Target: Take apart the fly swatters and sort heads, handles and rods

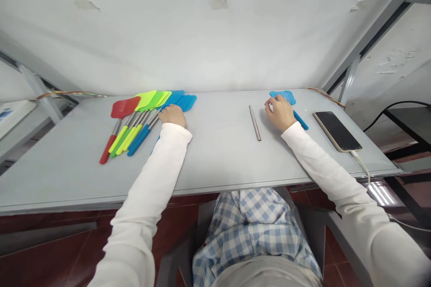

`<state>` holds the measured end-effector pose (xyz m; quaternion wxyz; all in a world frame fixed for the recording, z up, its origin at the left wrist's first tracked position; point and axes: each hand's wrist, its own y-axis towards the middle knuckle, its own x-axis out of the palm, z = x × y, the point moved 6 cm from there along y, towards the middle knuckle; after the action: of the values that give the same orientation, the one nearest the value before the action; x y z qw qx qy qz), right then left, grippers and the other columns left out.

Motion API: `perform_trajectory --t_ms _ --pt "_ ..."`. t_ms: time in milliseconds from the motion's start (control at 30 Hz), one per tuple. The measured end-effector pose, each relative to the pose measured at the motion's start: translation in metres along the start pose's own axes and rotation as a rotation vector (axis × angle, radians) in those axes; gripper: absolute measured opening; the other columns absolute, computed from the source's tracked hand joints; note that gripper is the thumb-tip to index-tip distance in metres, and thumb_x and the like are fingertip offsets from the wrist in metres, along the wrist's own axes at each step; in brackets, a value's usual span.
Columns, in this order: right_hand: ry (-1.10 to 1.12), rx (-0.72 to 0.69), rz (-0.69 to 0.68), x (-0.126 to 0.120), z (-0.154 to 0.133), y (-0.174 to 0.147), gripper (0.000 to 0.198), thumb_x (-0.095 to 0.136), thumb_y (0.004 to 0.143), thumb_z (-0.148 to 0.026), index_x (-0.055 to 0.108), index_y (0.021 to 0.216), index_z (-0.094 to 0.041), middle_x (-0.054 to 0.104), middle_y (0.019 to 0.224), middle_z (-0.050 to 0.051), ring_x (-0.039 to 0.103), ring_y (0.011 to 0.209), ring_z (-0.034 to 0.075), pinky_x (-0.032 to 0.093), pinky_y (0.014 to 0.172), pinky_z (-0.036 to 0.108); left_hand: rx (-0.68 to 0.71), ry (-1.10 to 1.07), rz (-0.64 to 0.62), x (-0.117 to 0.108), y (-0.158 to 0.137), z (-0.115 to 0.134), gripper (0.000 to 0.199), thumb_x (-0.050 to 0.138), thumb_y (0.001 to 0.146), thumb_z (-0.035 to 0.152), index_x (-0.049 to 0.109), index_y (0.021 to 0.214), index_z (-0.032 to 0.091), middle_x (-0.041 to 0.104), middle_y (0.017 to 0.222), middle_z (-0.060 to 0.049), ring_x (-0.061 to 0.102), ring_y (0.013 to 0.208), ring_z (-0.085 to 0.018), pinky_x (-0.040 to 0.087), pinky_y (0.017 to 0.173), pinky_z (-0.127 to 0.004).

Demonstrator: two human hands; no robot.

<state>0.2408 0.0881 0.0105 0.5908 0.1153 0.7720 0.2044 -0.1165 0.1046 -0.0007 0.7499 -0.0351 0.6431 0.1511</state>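
Observation:
On the left of the table lies a row of fly swatters with red, yellow, green and blue heads, metal shafts and coloured handles. My left hand [173, 115] is closed at the shaft of a blue fly swatter [190, 102], the last on the row's right side; its handle is mostly hidden under my sleeve. My right hand [280, 113] hovers or rests low over the table, its fingers loosely bent and apart. Just beyond it lies a blue swatter head [286, 96]. A blue handle [301, 119] lies by its wrist, and a bare metal rod [255, 123] to its left.
A phone [337, 131] with a white charging cable [362, 163] lies at the right of the grey table [215, 157]. Behind stands a white wall [215, 45]. Thin wires run along both back corners, beside metal frame posts.

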Motion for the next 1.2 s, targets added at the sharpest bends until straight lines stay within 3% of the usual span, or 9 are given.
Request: perform_trajectory --t_ms 67,167,333,500,600,733,1000,1100,1200 --pt "0.038 -0.047 0.004 0.002 -0.008 -0.001 0.032 0.037 0.090 -0.025 0.066 0.097 -0.014 0.059 0.100 0.017 0.056 0.092 0.029 0.042 0.084 0.044 -0.044 0.081 0.003 -0.002 -0.002 0.001 0.035 0.039 0.085 0.012 0.052 0.114 -0.003 0.059 0.114 -0.034 0.056 0.115 -0.040 0.043 0.088 -0.049" --pt "0.089 -0.115 -0.008 0.002 -0.021 -0.004 0.034 0.035 0.093 -0.028 0.065 0.102 -0.014 0.059 0.104 0.017 0.057 0.095 0.029 0.042 0.086 0.044 0.059 0.042 -0.070 0.003 -0.010 0.022 0.033 0.050 0.084 0.021 0.056 0.110 0.001 0.061 0.112 -0.030 0.059 0.110 -0.038 0.046 0.087 -0.045" --pt "0.306 -0.159 0.056 -0.006 -0.033 -0.009 0.048 0.029 0.097 -0.043 0.051 0.127 -0.013 0.056 0.118 0.018 0.054 0.110 0.028 0.041 0.097 0.044 0.435 -0.255 0.038 0.001 -0.039 0.080 0.022 0.048 0.090 0.025 0.055 0.107 0.014 0.061 0.110 -0.016 0.062 0.099 -0.025 0.049 0.083 -0.035" --pt "0.711 0.039 0.024 0.001 -0.021 -0.008 0.063 0.015 0.097 -0.060 0.054 0.123 -0.017 0.060 0.117 0.015 0.056 0.112 0.024 0.042 0.100 0.043 0.789 -0.415 0.079 0.002 -0.070 0.114 0.019 0.047 0.095 0.028 0.055 0.109 0.018 0.057 0.107 -0.009 0.063 0.092 -0.016 0.050 0.079 -0.027" --pt "0.882 0.157 -0.045 0.010 -0.016 -0.006 0.056 0.029 0.093 -0.063 0.058 0.113 -0.021 0.064 0.111 0.010 0.058 0.106 0.023 0.046 0.094 0.042 0.861 -0.457 0.092 0.005 -0.076 0.117 0.022 0.046 0.096 0.031 0.057 0.110 0.017 0.058 0.106 -0.009 0.063 0.094 -0.017 0.050 0.083 -0.028" --pt "0.962 0.107 -0.052 0.009 -0.015 -0.001 0.054 0.060 0.079 -0.053 0.053 0.124 -0.024 0.065 0.108 0.006 0.059 0.101 0.021 0.049 0.086 0.038 0.862 -0.496 0.123 0.006 -0.071 0.113 0.027 0.040 0.098 0.033 0.059 0.109 0.017 0.063 0.103 -0.010 0.061 0.098 -0.020 0.048 0.092 -0.034" --pt "0.775 -0.061 0.075 -0.015 -0.021 -0.003 0.015 0.061 0.080 -0.038 0.063 0.082 -0.023 0.064 0.116 0.006 0.057 0.110 0.024 0.043 0.094 0.044 0.816 -0.465 0.133 0.008 -0.063 0.109 0.031 0.037 0.095 0.019 0.065 0.107 0.015 0.067 0.099 -0.012 0.059 0.097 -0.024 0.047 0.092 -0.039" --pt "0.601 -0.148 0.108 -0.028 -0.027 -0.005 0.025 0.057 0.084 -0.034 0.062 0.061 -0.023 0.063 0.117 0.004 0.053 0.113 0.026 0.038 0.100 0.048 0.838 -0.447 0.140 0.007 -0.064 0.110 0.032 0.037 0.094 0.018 0.066 0.106 0.015 0.068 0.098 -0.013 0.059 0.096 -0.025 0.047 0.091 -0.040" --pt "0.406 -0.155 0.077 -0.038 -0.027 -0.004 0.032 0.056 0.085 -0.033 0.064 0.056 -0.024 0.062 0.120 0.003 0.048 0.116 0.029 0.036 0.101 0.050 0.867 -0.434 0.141 0.004 -0.065 0.110 0.033 0.037 0.094 0.020 0.066 0.109 0.016 0.068 0.100 -0.012 0.059 0.096 -0.024 0.046 0.092 -0.040"
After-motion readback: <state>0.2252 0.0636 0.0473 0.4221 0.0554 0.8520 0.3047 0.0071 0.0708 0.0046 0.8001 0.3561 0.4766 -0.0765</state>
